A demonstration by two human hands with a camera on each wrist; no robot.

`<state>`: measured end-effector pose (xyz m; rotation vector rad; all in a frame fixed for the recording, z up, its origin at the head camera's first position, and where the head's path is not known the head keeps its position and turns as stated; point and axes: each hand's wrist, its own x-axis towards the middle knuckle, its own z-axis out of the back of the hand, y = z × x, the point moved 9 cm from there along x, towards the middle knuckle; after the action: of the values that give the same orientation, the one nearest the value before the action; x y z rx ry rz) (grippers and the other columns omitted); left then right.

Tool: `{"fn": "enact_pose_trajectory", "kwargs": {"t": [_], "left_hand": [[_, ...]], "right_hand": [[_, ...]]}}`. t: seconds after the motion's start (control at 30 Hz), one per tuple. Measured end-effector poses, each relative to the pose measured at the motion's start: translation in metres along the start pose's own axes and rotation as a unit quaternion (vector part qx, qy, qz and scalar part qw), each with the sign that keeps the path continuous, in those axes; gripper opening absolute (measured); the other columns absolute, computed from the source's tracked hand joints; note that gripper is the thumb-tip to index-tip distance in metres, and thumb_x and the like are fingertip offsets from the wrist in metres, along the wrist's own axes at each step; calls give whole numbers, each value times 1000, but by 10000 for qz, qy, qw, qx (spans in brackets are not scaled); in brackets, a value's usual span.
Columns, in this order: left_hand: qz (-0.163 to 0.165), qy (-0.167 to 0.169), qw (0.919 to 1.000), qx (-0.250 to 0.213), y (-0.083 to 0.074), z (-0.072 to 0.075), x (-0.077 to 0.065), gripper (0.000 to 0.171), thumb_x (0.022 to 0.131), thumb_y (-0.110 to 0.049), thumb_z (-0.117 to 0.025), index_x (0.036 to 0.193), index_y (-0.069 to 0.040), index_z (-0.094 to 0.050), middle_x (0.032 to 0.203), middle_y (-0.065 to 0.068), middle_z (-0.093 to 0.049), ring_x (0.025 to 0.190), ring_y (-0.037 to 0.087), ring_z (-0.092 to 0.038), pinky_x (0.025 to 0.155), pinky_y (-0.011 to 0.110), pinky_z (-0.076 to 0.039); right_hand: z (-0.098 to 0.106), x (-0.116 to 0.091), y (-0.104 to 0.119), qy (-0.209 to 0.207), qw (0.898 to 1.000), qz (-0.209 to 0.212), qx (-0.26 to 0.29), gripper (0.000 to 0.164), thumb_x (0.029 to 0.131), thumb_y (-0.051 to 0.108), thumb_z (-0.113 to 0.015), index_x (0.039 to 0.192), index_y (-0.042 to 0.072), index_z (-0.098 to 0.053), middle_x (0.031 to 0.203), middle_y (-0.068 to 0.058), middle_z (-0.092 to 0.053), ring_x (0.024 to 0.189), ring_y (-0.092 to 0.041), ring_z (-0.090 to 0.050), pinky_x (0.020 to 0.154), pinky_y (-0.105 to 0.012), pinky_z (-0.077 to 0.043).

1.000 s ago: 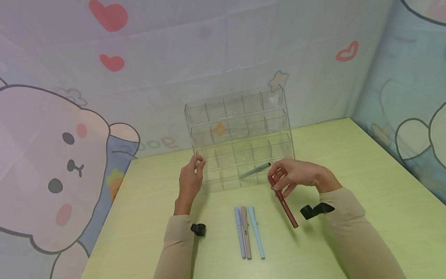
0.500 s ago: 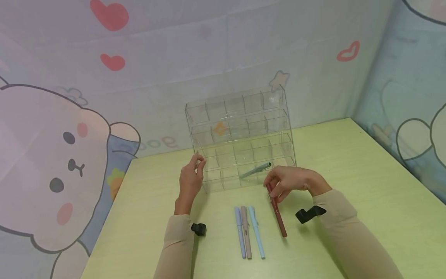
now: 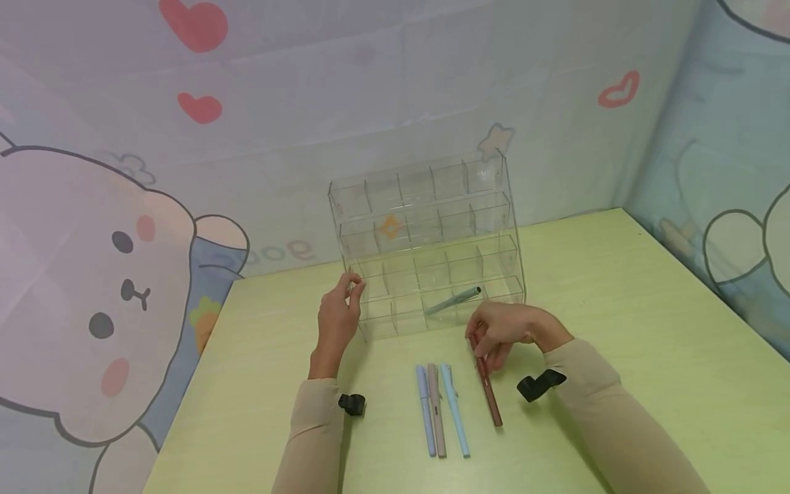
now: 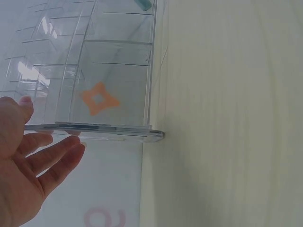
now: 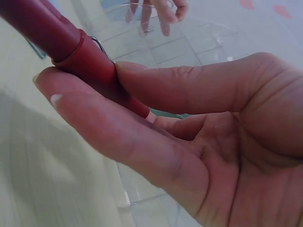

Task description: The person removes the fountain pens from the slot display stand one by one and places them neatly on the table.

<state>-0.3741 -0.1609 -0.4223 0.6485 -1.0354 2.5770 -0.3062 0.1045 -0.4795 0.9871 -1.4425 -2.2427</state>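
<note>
My left hand [image 3: 338, 315] grips the left side panel of the clear acrylic pen rack [image 3: 415, 274]; in the left wrist view, the thumb lies on one side of the panel and the fingers [image 4: 52, 158] on the other. My right hand [image 3: 506, 328] pinches a red pen [image 3: 489, 398] near its clip end, just in front of the rack's lower right corner. The pen slants, its far end pointing toward me, low over the table. Seen from the right wrist, thumb and fingers close around the pen's cap [image 5: 94, 61]. A green pen [image 3: 453, 302] leans in the rack's lowest tier.
On the table [image 3: 247, 412], a lavender pen [image 3: 425, 412], a brownish pen [image 3: 435, 412] and a light blue pen [image 3: 455, 412] lie side by side between the forearms. A printed cloth backdrop [image 3: 278, 137] stands behind the rack.
My right hand has moved left and toward me, lowering the red pen nearer the table beside the light blue pen. My left hand stays on the rack.
</note>
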Motion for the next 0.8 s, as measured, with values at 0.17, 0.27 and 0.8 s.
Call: {"fn": "enact_pose_trajectory", "kwargs": {"t": [0.17,0.27,0.8], "left_hand": [[-29,15,10000,-46,0,0,0,17,106,-32,-54,108,-16,-59,66,19,-65,105,43,-67,46,37,-40],[-23,57,10000,-75,1,0,-1,18,106,-32,-53,109,-16,-59,49,8,-53,106,43,-67,40,32,-32],[-43,114,9999,9,0,-2,0,20,106,-35,-52,110,-17,-60,45,-1,-42,90,41,-71,42,32,-33]], "right_hand": [[-5,6,-2,-10,10000,15,-82,29,85,-13,-66,114,-14,-60,84,-20,-64,72,-31,-72,66,-41,-58],[-8,9,-3,8,9999,-11,-145,22,87,-13,-65,108,-12,-62,85,-20,-65,73,-31,-72,67,-40,-58],[-28,17,-5,16,9999,-22,-114,5,88,-11,-68,89,-8,-65,77,-21,-71,67,-34,-73,62,-41,-58]]}}
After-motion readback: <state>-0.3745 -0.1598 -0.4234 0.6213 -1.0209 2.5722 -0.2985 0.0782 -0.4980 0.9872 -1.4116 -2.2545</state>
